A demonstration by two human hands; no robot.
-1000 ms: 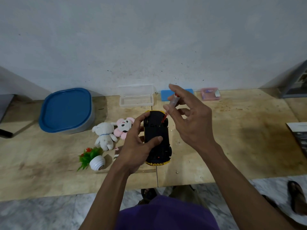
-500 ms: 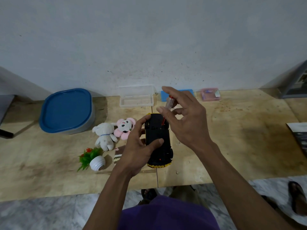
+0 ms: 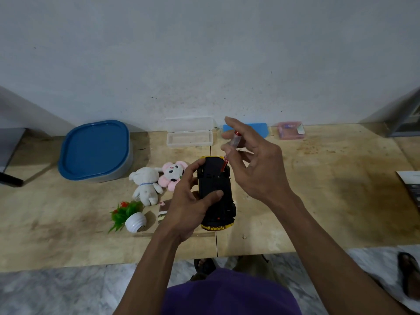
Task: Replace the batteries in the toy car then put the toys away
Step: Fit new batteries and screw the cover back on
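The left hand (image 3: 188, 205) gripped the toy car (image 3: 216, 192), which lay upside down with its black underside facing up, thumb across the middle of the chassis and fingers wrapped around the far left edge. The car sat low over the desk (image 3: 318, 201); whether it touched the wood could not be told. The right hand (image 3: 256, 169) pinched a small screwdriver (image 3: 229, 153) with a clear handle and red shaft between thumb and forefinger, the other fingers spread loosely. The tool slanted down toward the left hand, its tip meeting the car's underside near the far end.

Just left of the left hand lay a pink plush toy (image 3: 173, 175), and beyond it a white plush bear (image 3: 146, 185). Nearer the person on that side, a small potted plant toy (image 3: 129, 215) lay tipped over. Farther left stood a blue-lidded container (image 3: 95, 150). Beyond the hands, against the wall, sat an open clear plastic case (image 3: 189, 135), a blue flat item (image 3: 259, 129) partly hidden behind the right hand, and to its right a small pink box (image 3: 291, 130).
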